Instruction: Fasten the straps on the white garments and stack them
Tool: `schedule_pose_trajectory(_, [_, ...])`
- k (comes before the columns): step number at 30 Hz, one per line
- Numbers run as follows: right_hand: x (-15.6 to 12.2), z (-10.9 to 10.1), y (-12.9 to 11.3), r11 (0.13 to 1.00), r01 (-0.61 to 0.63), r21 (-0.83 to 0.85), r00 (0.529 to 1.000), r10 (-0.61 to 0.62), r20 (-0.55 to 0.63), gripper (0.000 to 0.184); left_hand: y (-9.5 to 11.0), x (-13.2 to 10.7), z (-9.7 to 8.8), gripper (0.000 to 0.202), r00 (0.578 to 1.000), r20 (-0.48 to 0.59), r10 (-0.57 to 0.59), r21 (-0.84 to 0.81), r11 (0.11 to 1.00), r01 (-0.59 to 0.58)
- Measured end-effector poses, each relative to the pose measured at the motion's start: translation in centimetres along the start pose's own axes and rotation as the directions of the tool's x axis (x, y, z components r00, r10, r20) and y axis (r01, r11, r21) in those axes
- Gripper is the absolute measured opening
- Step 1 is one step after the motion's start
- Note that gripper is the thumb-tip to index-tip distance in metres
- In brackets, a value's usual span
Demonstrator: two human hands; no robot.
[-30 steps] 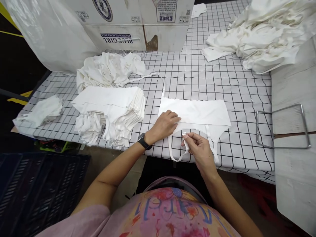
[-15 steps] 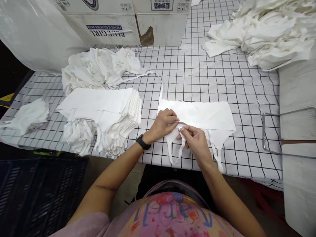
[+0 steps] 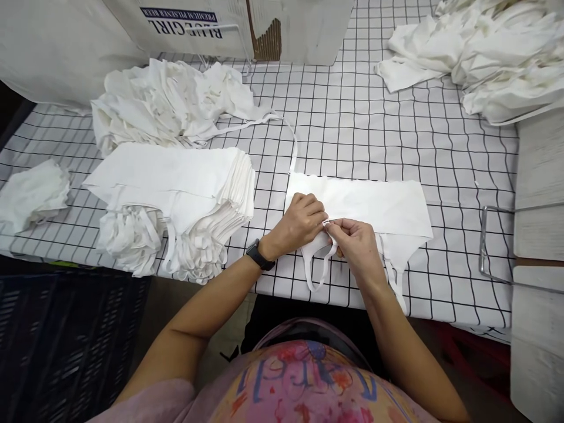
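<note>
A white strapped top (image 3: 370, 205) lies spread flat on the checked cloth, its wide band away from me and its straps toward me. My right hand (image 3: 355, 244) pinches one shoulder strap (image 3: 324, 273) near its upper end, and the strap hangs in a loop below. Over the left part of the top, my left hand (image 3: 304, 217) is closed, its fingertips meeting the right ones at the strap. What lies inside the left fingers is hidden. A black watch (image 3: 259, 254) is on the left wrist.
Left of the hands is a neat stack of white tops (image 3: 171, 176); behind it, a loose white heap (image 3: 163, 106). Another white heap (image 3: 484, 53) sits far right. A cardboard box (image 3: 304, 29) stands at the back. A wire frame (image 3: 483, 241) and cardboard (image 3: 537, 329) border the right side.
The fingertips of both hands have come together at the strap. A thin grey edge seen at the left fingers before is now hidden. The view has tilted slightly downward.
</note>
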State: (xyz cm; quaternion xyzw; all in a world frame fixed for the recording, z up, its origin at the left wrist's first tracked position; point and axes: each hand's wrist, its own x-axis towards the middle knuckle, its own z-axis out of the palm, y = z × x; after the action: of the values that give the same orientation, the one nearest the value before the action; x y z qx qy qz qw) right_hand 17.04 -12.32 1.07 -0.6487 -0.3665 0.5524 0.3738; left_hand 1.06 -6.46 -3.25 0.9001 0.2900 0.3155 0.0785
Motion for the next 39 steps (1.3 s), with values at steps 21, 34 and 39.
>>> schedule_pose_trajectory(21, [-0.3,0.0,-0.1,0.995,0.05,-0.088,0.993,-0.059,-0.103,0.022,0.2,0.0,0.0,0.023,0.998,-0.046,0.051,0.054,0.997,-0.048])
schedule_pose_trajectory(34, [-0.5,-0.2,0.1,0.981,0.12,-0.154,0.989,-0.132,-0.072,0.018,0.1,0.0,0.0,0.027,0.997,0.076,-0.029,-0.006,1.0,0.03])
schedule_pose_trajectory(39, [-0.7,0.2,0.4,0.99,0.131,-0.053,0.984,-0.137,-0.111,0.022,0.0,0.0,0.1,0.027,0.997,0.066,-0.046,-0.013,0.999,0.047])
